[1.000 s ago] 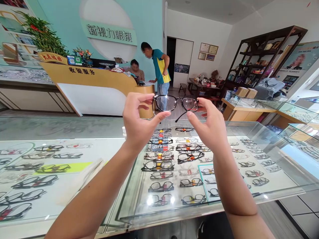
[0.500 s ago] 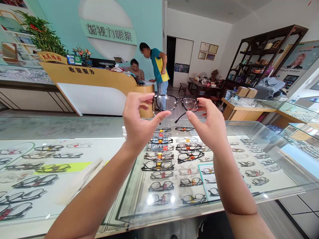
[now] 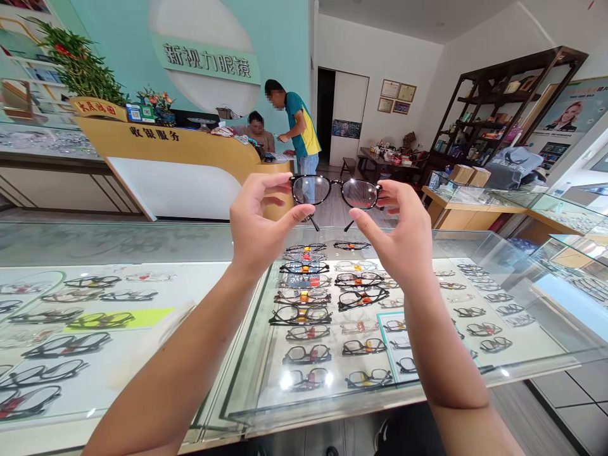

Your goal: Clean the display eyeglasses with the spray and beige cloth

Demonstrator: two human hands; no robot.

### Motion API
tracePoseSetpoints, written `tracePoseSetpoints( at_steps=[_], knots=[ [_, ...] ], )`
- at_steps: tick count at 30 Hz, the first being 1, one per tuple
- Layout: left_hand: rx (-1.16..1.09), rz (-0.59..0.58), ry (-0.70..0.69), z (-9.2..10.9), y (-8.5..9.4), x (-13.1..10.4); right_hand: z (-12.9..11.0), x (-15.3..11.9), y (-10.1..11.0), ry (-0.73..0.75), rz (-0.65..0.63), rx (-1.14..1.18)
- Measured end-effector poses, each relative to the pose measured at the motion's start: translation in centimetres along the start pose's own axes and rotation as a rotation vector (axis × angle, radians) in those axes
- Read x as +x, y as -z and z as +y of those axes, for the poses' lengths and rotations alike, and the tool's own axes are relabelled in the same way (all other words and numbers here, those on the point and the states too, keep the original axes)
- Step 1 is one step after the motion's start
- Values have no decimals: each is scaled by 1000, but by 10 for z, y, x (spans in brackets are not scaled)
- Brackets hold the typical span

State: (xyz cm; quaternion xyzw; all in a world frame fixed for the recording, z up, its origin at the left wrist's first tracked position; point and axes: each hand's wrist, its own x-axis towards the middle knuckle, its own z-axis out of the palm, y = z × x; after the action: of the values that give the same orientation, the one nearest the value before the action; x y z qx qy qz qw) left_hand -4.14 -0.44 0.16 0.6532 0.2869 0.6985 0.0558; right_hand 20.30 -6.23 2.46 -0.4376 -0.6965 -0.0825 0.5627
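A pair of black-framed eyeglasses (image 3: 336, 182) is held up level in the air, above the far side of a glass display case (image 3: 266, 405). My left hand (image 3: 259, 218) pinches its left end between thumb and fingers. At the right end, my right hand (image 3: 396, 225) grips the frame in the same way. Both temples are unfolded, and their tips show below the lenses. Beneath my hands, several rows of eyeglasses (image 3: 304, 315) lie inside the case, many with small coloured tags.
Another case section with eyeglasses (image 3: 66, 345) extends left. Beyond stands a yellow and white counter (image 3: 180, 183), with one person (image 3: 304, 130) standing and another (image 3: 259, 133) behind it. Dark shelves (image 3: 503, 107) and further glass cases (image 3: 479, 202) are on the right.
The eyeglasses have turned from an angled position to facing squarely, level, and shifted slightly up. Both hands still hold them. The standing person's arm has moved forward.
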Motion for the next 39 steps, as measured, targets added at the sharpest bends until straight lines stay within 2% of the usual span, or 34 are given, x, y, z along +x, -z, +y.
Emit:
tracePoseSetpoints(
  at_steps=[16, 29, 33, 39],
  knots=[
    [-29, -26, 42, -6, -1, -1, 0, 1, 1, 45, 40, -15],
    [202, 81, -144, 12, -7, -9, 0, 1, 1, -210, -131, 2],
    [238, 88, -198, 18, -7, -10, -1, 2, 2, -233, -143, 12],
    [220, 81, -177, 18, -6, -8, -2, 2, 2, -227, -130, 20]
  ],
)
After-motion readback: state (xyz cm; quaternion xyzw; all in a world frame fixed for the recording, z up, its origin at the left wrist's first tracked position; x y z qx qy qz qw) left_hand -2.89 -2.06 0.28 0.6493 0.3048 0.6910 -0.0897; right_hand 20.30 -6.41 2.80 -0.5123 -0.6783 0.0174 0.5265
